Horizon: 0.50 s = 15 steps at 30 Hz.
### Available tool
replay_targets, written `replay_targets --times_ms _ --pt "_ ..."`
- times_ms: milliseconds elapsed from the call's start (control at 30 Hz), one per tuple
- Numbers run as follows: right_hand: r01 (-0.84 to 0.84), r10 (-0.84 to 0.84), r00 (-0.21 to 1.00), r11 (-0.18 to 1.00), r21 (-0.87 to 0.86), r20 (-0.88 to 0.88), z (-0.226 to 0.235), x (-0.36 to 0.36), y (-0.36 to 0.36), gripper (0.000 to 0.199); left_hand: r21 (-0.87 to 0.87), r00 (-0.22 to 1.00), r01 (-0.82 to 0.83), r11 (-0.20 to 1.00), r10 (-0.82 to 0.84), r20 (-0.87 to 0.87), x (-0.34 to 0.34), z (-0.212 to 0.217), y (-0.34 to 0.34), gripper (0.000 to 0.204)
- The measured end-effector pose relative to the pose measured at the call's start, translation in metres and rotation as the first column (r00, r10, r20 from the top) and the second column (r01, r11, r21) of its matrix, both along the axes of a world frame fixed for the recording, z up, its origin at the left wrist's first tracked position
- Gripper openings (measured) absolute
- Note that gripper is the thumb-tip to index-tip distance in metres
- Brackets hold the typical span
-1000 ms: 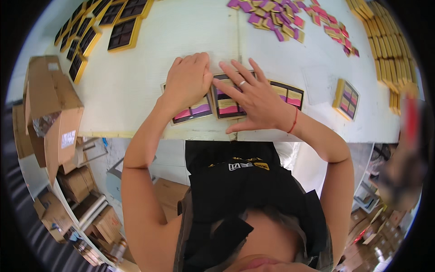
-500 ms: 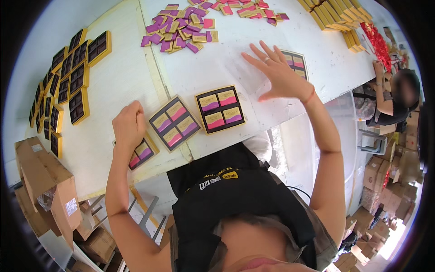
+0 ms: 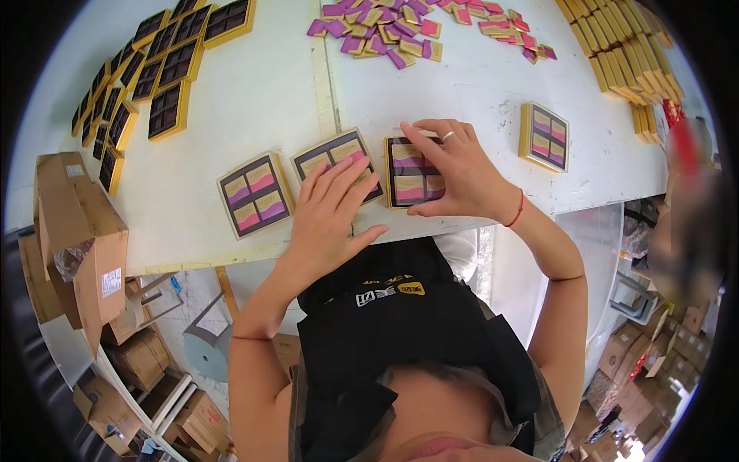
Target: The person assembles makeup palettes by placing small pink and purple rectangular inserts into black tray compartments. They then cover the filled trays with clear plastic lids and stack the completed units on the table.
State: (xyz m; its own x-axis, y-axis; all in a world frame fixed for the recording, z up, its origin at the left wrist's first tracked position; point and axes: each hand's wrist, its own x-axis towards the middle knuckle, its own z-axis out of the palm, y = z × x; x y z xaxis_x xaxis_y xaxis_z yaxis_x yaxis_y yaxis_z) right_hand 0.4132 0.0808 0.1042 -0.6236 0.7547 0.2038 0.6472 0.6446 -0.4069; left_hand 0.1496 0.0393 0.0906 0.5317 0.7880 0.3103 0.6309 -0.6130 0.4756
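Observation:
Four small gold-wrapped sweets with pink or purple bands show in each uncovered square box in front of me. My right hand (image 3: 454, 165) spans the right-hand box (image 3: 408, 202), thumb at the near edge and fingers at the far edge, gripping a clear lid (image 3: 406, 171) that lies over it. My left hand (image 3: 327, 219) has its fingers stretched out over the near corner of the middle box (image 3: 339, 145); whether they press on it I cannot tell. A left-hand box (image 3: 255, 195) sits beside that hand. Farther right stands a filled box (image 3: 545, 137) under a clear cover.
Loose purple-banded sweets (image 3: 377, 35) and pink-banded sweets (image 3: 504, 31) lie at the far side of the white table (image 3: 231, 123). Gold boxes with vacant dark compartments (image 3: 173, 65) line the left; stacked gold boxes (image 3: 623, 54) stand far right. Cardboard cartons (image 3: 85, 231) flank the table. A blurred person (image 3: 689, 208) is at right.
My left hand has gone from the left-hand box to the middle one, its fingers now extended. My right hand, spread before, has come down left onto the right-hand box. The view has shifted.

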Motion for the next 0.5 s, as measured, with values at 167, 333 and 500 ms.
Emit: replay_targets --times_ms 167,333,500 --pt "-0.022 0.027 0.992 0.999 -0.042 0.124 0.001 -0.008 -0.001 0.106 0.065 1.000 -0.019 0.998 0.018 0.014 -0.001 -0.026 0.005 0.057" --pt "-0.044 0.049 0.987 0.998 -0.038 0.155 0.000 -0.020 -0.004 0.097 0.087 0.997 -0.057 0.995 0.052 0.056 -0.001 -0.029 0.000 0.050" --pt "-0.146 0.140 0.986 0.988 0.051 0.094 0.011 -0.002 0.003 0.072 0.086 0.995 -0.052 0.995 0.044 0.092 -0.001 -0.030 0.003 0.047"
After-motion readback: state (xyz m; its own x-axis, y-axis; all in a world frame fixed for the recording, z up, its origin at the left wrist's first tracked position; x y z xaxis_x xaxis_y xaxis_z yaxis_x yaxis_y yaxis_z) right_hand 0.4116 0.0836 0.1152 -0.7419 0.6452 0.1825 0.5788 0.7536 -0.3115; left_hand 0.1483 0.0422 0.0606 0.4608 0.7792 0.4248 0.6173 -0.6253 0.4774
